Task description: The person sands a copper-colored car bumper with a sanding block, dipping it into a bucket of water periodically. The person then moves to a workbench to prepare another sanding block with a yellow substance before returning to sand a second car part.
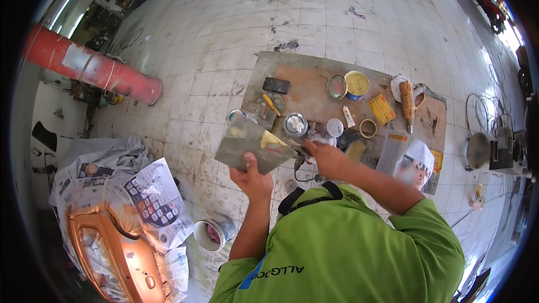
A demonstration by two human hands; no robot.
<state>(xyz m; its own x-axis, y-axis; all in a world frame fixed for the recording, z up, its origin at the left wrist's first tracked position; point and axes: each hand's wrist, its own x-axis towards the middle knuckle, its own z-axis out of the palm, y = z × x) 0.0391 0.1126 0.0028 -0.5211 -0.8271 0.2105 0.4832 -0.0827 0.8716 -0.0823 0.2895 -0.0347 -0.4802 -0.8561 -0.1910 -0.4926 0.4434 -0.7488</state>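
My left hand grips a flat grey metal plate from below, its thumb lying on top. Yellow putty with a reddish streak is smeared near the plate's right side. My right hand is closed at that same edge, around what looks like a thin putty spreader, mostly hidden by the fingers. Just beyond the plate stands an open can with grey-white residue. Farther back are an open tub of yellow putty and a round lid beside it.
The worktable carries a dark rectangular case, a yellow-handled tool, a tape roll, a small tube and a yellow packet. A white bucket, an orange car panel with newspaper masking and a red pillar are leftward.
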